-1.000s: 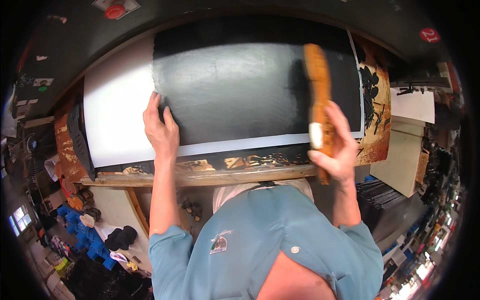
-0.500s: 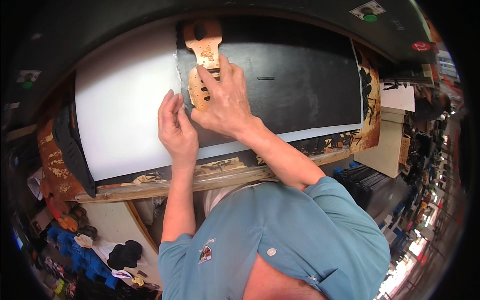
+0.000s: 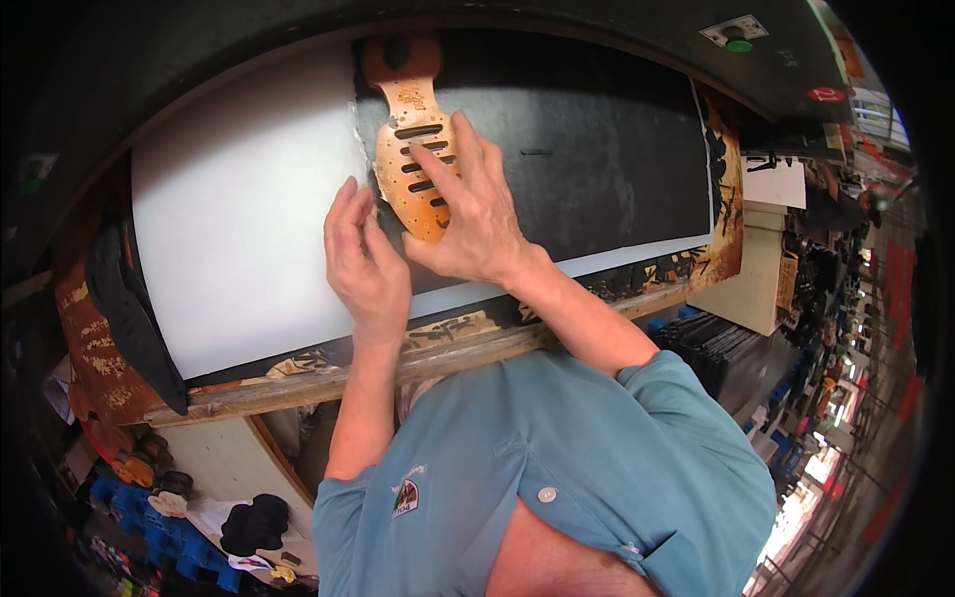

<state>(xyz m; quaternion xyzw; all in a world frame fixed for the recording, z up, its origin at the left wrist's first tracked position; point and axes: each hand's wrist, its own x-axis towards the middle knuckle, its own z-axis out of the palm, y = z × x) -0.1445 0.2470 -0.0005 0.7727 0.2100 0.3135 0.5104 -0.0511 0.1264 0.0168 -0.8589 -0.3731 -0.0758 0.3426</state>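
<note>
A tan, sole-shaped cutting die (image 3: 414, 177) with dark slots and small holes lies lengthwise on a black sheet (image 3: 607, 149), close to its left edge. My right hand (image 3: 476, 204) grips the die's near, wider part: fingers along the right side, index finger over the slots, thumb at the rounded near end. Some of the right edge is hidden under this hand. Just left of the die, my left hand (image 3: 368, 259) is held with loosely bent fingers and nothing in them, over the white board's (image 3: 239, 219) right part.
A dark machine beam (image 3: 597, 25) with a green button (image 3: 738, 45) spans the far side. A wooden rail (image 3: 438, 360) runs along the near edge, with black scraps behind it. Black strips (image 3: 111, 269) hang at the left; stacked black sheets (image 3: 731, 348) stand at the right.
My right hand has shifted slightly nearer and to the right, uncovering more of the die's slots. The die's near end sits a little closer to me. The whole view has shifted slightly.
</note>
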